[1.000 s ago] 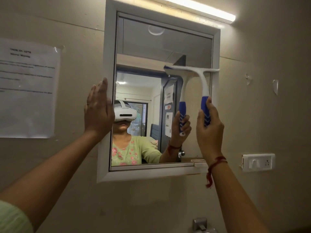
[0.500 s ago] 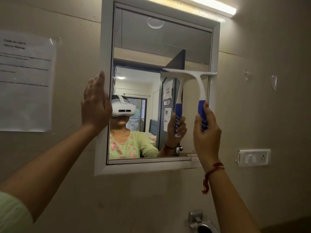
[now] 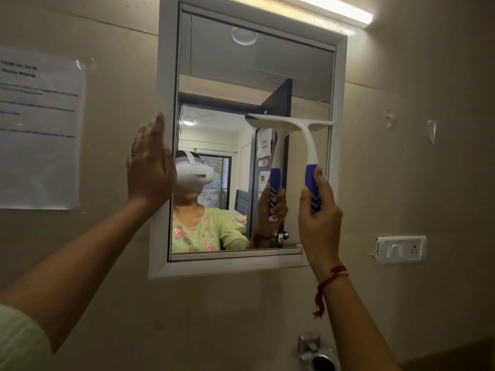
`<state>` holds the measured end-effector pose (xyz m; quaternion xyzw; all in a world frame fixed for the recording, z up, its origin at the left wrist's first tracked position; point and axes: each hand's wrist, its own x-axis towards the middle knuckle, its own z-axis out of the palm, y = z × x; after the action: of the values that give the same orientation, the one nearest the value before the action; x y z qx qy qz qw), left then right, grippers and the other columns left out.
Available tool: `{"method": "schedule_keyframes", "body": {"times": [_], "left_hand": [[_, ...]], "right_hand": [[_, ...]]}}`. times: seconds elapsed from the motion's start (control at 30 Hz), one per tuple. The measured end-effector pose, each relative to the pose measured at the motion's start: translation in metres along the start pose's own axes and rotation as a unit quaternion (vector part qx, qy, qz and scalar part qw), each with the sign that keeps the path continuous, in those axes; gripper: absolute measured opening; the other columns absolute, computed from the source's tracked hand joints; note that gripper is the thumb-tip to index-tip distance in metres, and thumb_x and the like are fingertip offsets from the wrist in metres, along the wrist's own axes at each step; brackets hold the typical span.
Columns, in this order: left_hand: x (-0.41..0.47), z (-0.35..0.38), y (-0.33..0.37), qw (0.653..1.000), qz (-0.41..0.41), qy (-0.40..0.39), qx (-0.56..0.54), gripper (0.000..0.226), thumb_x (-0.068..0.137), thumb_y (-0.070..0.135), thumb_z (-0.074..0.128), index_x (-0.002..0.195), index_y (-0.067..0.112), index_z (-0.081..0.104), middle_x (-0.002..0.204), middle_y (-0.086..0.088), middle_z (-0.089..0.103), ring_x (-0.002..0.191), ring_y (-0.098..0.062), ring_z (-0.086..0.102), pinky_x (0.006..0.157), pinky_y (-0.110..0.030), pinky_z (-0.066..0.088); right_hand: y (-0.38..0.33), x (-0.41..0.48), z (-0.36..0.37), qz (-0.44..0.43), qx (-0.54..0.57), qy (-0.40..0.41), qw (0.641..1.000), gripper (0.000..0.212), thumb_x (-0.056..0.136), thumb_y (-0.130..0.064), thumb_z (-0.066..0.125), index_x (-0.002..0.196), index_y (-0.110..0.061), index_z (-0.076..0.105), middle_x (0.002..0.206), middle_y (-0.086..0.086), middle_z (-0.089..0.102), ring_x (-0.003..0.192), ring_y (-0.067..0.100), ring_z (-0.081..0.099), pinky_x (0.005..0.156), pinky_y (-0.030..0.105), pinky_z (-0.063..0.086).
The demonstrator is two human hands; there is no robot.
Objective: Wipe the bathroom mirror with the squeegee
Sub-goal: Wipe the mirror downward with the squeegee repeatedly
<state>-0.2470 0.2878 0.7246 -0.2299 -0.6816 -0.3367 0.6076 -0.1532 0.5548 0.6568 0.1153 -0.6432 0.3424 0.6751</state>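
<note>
- Head view: right hand (image 3: 320, 210) grasps the squeegee (image 3: 308, 145) by its blue grip; white neck, wide white blade pressed level against the mirror (image 3: 227, 76), right side, mid-height.
- Left hand (image 3: 148, 167), fingers flat and released, rests on the mirror's white frame (image 3: 167, 76).

left sleeve (image 3: 18, 341): pale green fabric, seen at the near left corner
left hand (image 3: 148, 167): a thin ring on one finger
right wrist: a red thread bracelet (image 3: 332, 279) with loose hanging ends
</note>
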Motion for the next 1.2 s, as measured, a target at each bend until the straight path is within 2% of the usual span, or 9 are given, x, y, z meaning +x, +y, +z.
{"method": "schedule_keyframes", "body": {"times": [0.1, 0.23, 0.33, 0.47, 0.67, 0.87, 0.97, 1.1, 1.2], "left_hand": [[0.0, 0.0, -0.001, 1.0, -0.002, -0.001, 0.003, 0.054, 0.095, 0.024, 0.024, 0.148, 0.018, 0.014, 0.151, -0.013, 0.03, 0.142, -0.031, 0.02, 0.114, -0.045, 0.02], [0.0, 0.001, 0.0, 1.0, 0.001, 0.001, -0.002, 0.053, 0.096, 0.023, 0.025, 0.147, 0.018, 0.015, 0.151, -0.012, 0.03, 0.142, -0.03, 0.02, 0.114, -0.044, 0.019], [-0.001, 0.001, 0.0, 1.0, 0.002, 0.005, 0.0, 0.052, 0.096, 0.022, 0.025, 0.147, 0.018, 0.015, 0.151, -0.012, 0.03, 0.142, -0.031, 0.021, 0.114, -0.043, 0.018], [0.0, 0.001, 0.0, 1.0, -0.002, 0.005, 0.001, 0.052, 0.097, 0.023, 0.025, 0.147, 0.019, 0.015, 0.152, -0.011, 0.029, 0.142, -0.03, 0.02, 0.114, -0.044, 0.018], [0.0, 0.001, 0.001, 1.0, -0.006, 0.002, 0.002, 0.052, 0.096, 0.025, 0.024, 0.147, 0.02, 0.014, 0.152, -0.01, 0.029, 0.143, -0.029, 0.019, 0.114, -0.044, 0.018], [-0.001, 0.0, 0.001, 1.0, -0.006, 0.002, 0.004, 0.052, 0.096, 0.022, 0.026, 0.147, 0.018, 0.015, 0.151, -0.012, 0.03, 0.142, -0.03, 0.021, 0.114, -0.044, 0.019], [-0.001, 0.0, 0.002, 1.0, -0.004, 0.003, 0.007, 0.052, 0.096, 0.022, 0.026, 0.147, 0.018, 0.015, 0.151, -0.012, 0.03, 0.142, -0.031, 0.021, 0.114, -0.043, 0.019], [-0.001, 0.0, 0.002, 1.0, -0.004, 0.005, 0.007, 0.052, 0.096, 0.023, 0.025, 0.147, 0.018, 0.015, 0.152, -0.012, 0.029, 0.142, -0.03, 0.021, 0.114, -0.044, 0.019], [-0.001, 0.0, 0.002, 1.0, -0.003, 0.005, 0.009, 0.052, 0.097, 0.022, 0.026, 0.147, 0.018, 0.015, 0.151, -0.012, 0.03, 0.142, -0.03, 0.021, 0.114, -0.043, 0.019]], "right_hand": [[0.007, -0.027, -0.002, 0.011, 0.013, -0.006, 1.0, 0.049, 0.092, -0.039, 0.043, 0.139, -0.03, 0.032, 0.117, -0.011, 0.051, 0.099, -0.011, 0.053, 0.075, 0.004, 0.044], [0.013, -0.074, -0.007, 0.024, 0.022, -0.013, 0.999, 0.05, 0.092, -0.038, 0.044, 0.138, -0.044, 0.027, 0.132, -0.007, 0.045, 0.116, 0.006, 0.05, 0.087, 0.009, 0.044], [0.01, -0.071, -0.009, 0.023, 0.013, -0.017, 1.0, 0.049, 0.092, -0.037, 0.044, 0.138, -0.041, 0.028, 0.129, -0.006, 0.048, 0.111, 0.006, 0.053, 0.086, 0.011, 0.046], [0.009, -0.041, -0.008, 0.025, 0.007, -0.015, 1.0, 0.049, 0.092, -0.038, 0.043, 0.139, -0.03, 0.031, 0.121, -0.011, 0.049, 0.102, -0.011, 0.052, 0.079, 0.004, 0.043], [0.011, -0.071, -0.014, 0.042, 0.017, -0.016, 0.999, 0.049, 0.092, -0.04, 0.044, 0.138, -0.041, 0.029, 0.131, -0.009, 0.047, 0.115, 0.007, 0.052, 0.089, 0.018, 0.048], [0.012, -0.112, -0.024, 0.065, 0.019, -0.03, 0.997, 0.05, 0.087, -0.04, 0.045, 0.136, -0.039, 0.03, 0.114, -0.012, 0.053, 0.1, -0.003, 0.056, 0.078, 0.012, 0.05], [0.007, -0.082, -0.022, 0.046, 0.004, -0.028, 0.999, 0.05, 0.09, -0.039, 0.044, 0.137, -0.037, 0.029, 0.117, -0.003, 0.055, 0.098, 0.006, 0.059, 0.08, 0.014, 0.051], [0.005, -0.072, -0.02, 0.044, 0.009, -0.025, 0.999, 0.05, 0.09, -0.039, 0.044, 0.137, -0.036, 0.029, 0.121, 0.0, 0.055, 0.101, 0.008, 0.058, 0.08, 0.014, 0.05], [0.011, -0.096, -0.021, 0.062, 0.018, -0.022, 0.998, 0.051, 0.088, -0.036, 0.046, 0.137, -0.033, 0.03, 0.121, -0.01, 0.052, 0.106, -0.002, 0.054, 0.083, 0.01, 0.047]]}}
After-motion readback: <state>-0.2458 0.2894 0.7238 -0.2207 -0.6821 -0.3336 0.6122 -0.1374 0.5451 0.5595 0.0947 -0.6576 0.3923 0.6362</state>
